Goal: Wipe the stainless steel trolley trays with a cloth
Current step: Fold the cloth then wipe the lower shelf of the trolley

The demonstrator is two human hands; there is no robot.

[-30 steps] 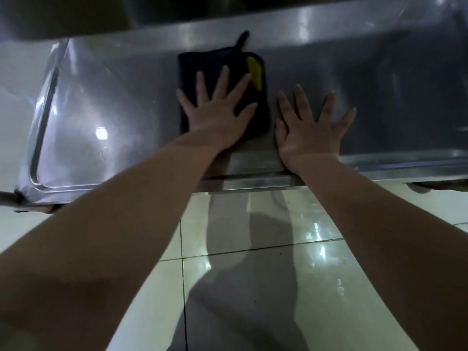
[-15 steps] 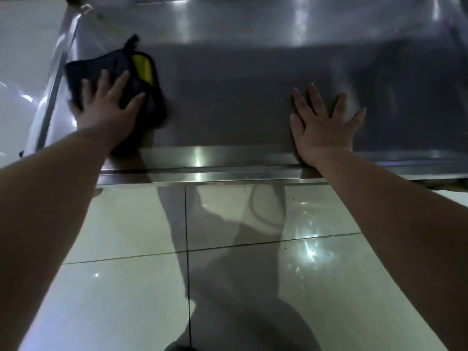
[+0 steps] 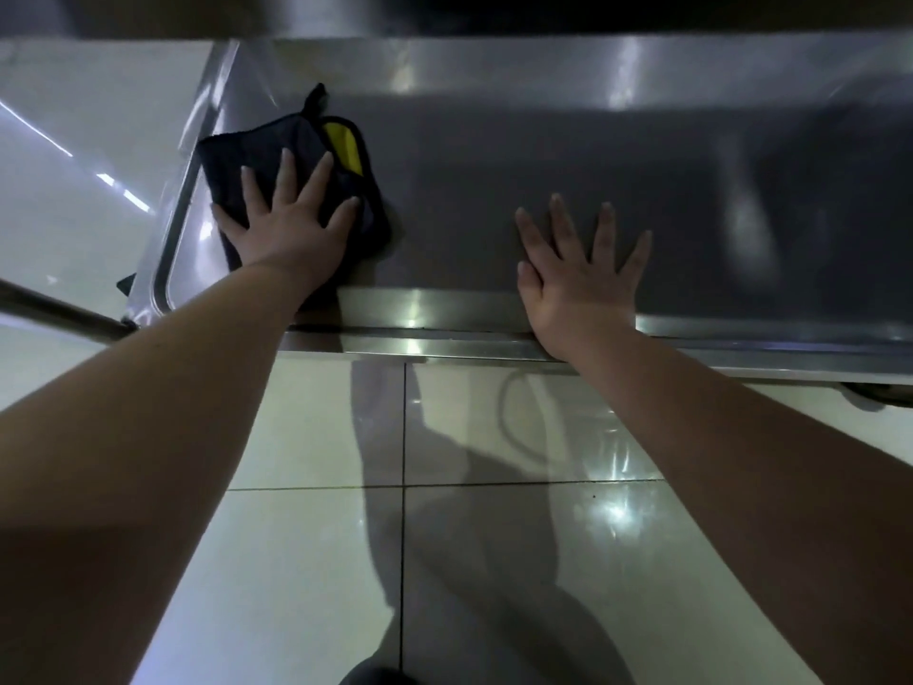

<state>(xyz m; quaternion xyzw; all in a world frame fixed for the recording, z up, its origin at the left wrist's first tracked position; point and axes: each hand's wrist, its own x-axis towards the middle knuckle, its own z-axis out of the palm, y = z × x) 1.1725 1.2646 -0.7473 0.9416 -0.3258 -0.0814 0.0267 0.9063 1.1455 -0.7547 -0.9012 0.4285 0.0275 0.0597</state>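
Note:
The stainless steel trolley tray (image 3: pixel 494 155) stretches across the upper half of the head view, with a raised rim all round. A dark cloth (image 3: pixel 269 148) with a yellow patch and a hanging loop lies at the tray's left end, close to the left rim. My left hand (image 3: pixel 291 215) presses flat on the cloth with fingers spread. My right hand (image 3: pixel 578 269) rests flat on the bare tray surface near the front rim, fingers apart, holding nothing.
Another steel shelf (image 3: pixel 494 12) overhangs the tray's far side at the top. A metal bar (image 3: pixel 59 309) juts out from the trolley's left front corner. Glossy floor tiles (image 3: pixel 306 536) lie below the front rim, and a wheel (image 3: pixel 879 393) shows at the right.
My left hand slid the cloth from beside my right hand to the tray's left end and stays there now. My right hand has kept its place on the tray.

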